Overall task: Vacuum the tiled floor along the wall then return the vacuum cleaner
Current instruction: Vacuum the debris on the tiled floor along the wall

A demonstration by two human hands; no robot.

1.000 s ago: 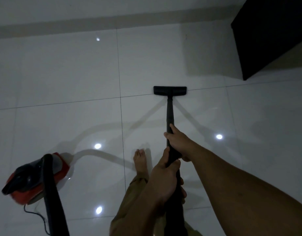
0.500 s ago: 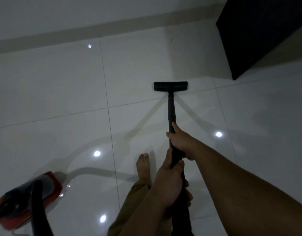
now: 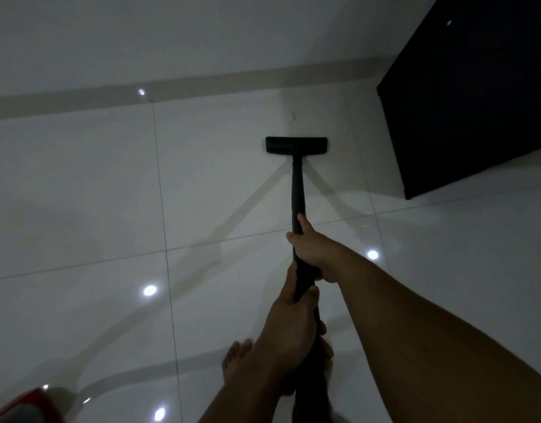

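While both hands (image 3: pixel 303 288) grip its black wand (image 3: pixel 297 190), the flat nozzle (image 3: pixel 296 145) meets glossy tiles (image 3: pixel 80 193).

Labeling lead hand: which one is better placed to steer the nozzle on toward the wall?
Right, probably. The right hand grips the wand further down, nearer the nozzle; the left hand holds it higher, near the body.
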